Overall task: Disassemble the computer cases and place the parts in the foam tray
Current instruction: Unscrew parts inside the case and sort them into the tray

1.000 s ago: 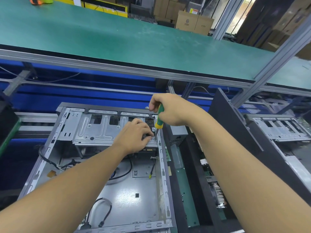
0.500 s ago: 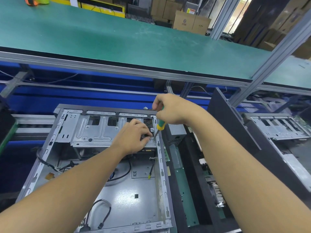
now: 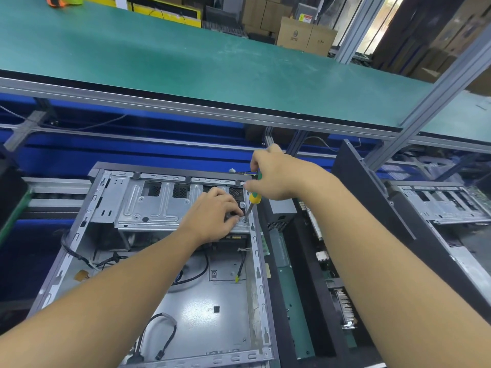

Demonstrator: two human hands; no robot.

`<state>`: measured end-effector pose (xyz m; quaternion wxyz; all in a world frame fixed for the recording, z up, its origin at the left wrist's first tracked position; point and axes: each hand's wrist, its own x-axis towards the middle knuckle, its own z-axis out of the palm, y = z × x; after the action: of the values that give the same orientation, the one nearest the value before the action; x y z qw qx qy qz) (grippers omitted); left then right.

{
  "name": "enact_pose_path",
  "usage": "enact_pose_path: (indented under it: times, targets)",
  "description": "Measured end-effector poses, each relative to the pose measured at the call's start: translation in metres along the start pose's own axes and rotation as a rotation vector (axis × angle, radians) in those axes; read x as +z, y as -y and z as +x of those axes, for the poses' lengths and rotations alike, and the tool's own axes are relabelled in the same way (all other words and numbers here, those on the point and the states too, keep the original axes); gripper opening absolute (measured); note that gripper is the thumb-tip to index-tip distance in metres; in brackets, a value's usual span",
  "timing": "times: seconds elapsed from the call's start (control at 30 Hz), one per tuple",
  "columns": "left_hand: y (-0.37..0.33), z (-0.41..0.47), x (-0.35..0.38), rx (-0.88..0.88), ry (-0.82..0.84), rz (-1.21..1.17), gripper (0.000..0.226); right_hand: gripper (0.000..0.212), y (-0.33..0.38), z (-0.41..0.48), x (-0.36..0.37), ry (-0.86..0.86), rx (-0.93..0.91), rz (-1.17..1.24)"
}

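My right grip [image 3: 276,179] is clamped round the handle of the screwdriver [image 3: 254,199]. I hold it steep so the shaft drops below the grip onto a screw [image 3: 244,221] at the near right corner of the drive cage [image 3: 148,205]. My left grip [image 3: 212,213] sits just left of that tip with its fingers curled down on the cage, I judge to steady the bit. Whether it pinches anything I cannot tell.

The computer case [image 3: 259,261] lies open side up beneath both grips. Its right wall is just beside the tip, so the shaft has little room to lean that way. Above the right grip the air is open, and the green counter [image 3: 239,62] is well beyond it. Just right of the case lies a dark tray [image 3: 303,288], likely the foam tray, with parts in it.
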<state>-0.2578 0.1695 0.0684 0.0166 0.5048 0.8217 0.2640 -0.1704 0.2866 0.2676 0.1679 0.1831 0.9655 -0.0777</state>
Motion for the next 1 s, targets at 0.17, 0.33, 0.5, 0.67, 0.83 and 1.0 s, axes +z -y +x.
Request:
enact_pose_path:
  times: [0.17,0.33,0.5,0.67,0.83,1.0]
  targets:
    - [0.001,-0.001,0.000,-0.002,0.004,0.002,0.024,0.018,0.003,0.005,0.013,-0.238,0.047,-0.115]
    - [0.001,0.000,-0.001,-0.005,0.015,0.006,0.025,0.023,-0.001,0.003,-0.002,-0.024,-0.067,0.137]
    - [0.000,0.000,-0.001,-0.003,0.014,0.001,0.025,0.043,0.000,0.003,0.010,-0.232,0.036,0.018]
    - [0.000,-0.001,-0.001,-0.009,0.020,0.012,0.025,0.022,0.000,0.004,0.016,-0.355,0.028,-0.155]
    - [0.000,0.000,-0.002,-0.005,0.022,0.022,0.026,0.026,-0.004,0.004,0.003,-0.096,-0.017,0.011]
    - [-0.001,0.000,-0.002,0.007,0.015,0.047,0.026,0.027,-0.001,0.008,0.016,-0.252,0.000,0.024]
